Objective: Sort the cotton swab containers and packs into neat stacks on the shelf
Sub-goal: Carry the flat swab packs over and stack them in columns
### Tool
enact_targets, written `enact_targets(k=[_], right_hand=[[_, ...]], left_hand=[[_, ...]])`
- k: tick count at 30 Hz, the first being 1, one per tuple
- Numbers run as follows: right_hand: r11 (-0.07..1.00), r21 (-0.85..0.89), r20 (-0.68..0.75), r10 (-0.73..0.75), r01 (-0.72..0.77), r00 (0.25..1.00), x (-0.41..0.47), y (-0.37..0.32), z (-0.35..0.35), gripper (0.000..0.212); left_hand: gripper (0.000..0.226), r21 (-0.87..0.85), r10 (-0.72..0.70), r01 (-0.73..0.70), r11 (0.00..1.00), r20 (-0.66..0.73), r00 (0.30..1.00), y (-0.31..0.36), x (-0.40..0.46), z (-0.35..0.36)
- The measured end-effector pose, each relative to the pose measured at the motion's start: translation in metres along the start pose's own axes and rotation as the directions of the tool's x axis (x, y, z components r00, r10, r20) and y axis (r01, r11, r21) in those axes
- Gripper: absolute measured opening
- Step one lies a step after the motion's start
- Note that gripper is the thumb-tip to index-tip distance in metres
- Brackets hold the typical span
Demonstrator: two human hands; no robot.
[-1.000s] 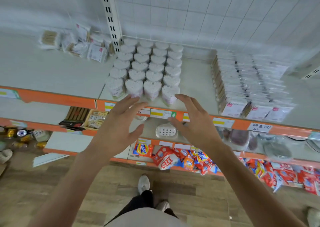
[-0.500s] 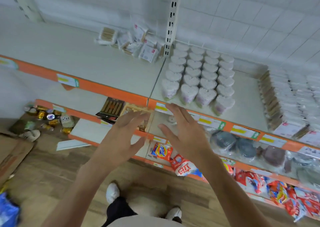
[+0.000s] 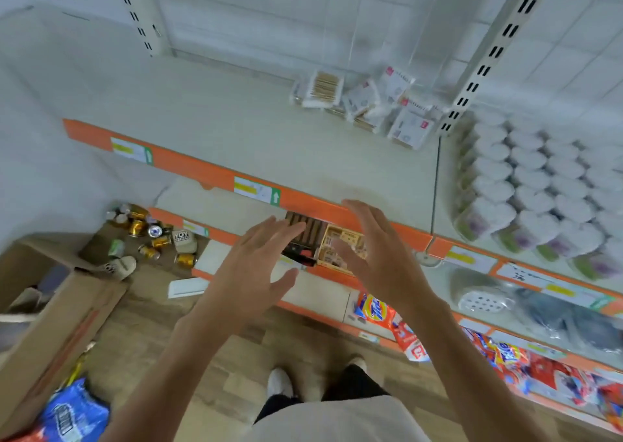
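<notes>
Bare-fingered and empty, both hands hung in front of the shelf edge: the left hand (image 3: 251, 266) had its fingers spread and nearly straight, the right hand (image 3: 381, 259) likewise splayed with the thumb out, and neither touched or held anything. From the hands, at about one o'clock and well apart, lay the loose pile of swab packs (image 3: 367, 104) at the back of the shelf (image 3: 236, 128), close to the slotted upright (image 3: 485, 67); the packs overlapped at odd angles, some tilted, one showing wooden sticks through clear film (the labels were too blurred to read). At about three o'clock, on the next bay, the heart-shaped containers (image 3: 529, 188) already stood in tidy rows, tight against one another. Judged from this, the container part looked done and the pack pile looked untouched, so a fair part of the sorting seemed left: those packs would need gathering, squaring up and stacking. The broad bare stretch of shelf at twelve o'clock offered room for it. Below, the orange price rail (image 3: 215, 175) ran just beyond the fingertips.
</notes>
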State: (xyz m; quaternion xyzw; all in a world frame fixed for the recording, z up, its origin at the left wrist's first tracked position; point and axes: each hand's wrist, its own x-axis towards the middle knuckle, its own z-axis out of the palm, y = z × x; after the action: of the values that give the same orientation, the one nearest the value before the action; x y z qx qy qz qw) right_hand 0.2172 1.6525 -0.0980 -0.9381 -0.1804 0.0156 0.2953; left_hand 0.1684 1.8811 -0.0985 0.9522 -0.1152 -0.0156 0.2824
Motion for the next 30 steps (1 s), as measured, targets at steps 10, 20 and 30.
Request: enact_targets(k=[10,20,30], right_hand=[[0.997,-0.071,-0.010,-0.005,0.004,1.000,0.130,0.008,-0.003,0.062],[0.908,-0.418,0.014,-0.007,0.013,1.000,0.326,0.018,-0.003,0.070],[0.987,-0.160,-0.275,-0.071,0.028,0.959,0.262,0.035,-0.011,0.039]], left_hand=[[0.063,-0.024,0.005,-0.005,1.000,-0.009,1.000,-0.053,0.072,-0.025],[0.063,-0.029,-0.025,0.023,0.999,-0.060,0.998,-0.090,0.125,-0.054],[0.060,-0.009,0.087,-0.086,0.996,0.022,0.996,-0.099,0.201,-0.069]])
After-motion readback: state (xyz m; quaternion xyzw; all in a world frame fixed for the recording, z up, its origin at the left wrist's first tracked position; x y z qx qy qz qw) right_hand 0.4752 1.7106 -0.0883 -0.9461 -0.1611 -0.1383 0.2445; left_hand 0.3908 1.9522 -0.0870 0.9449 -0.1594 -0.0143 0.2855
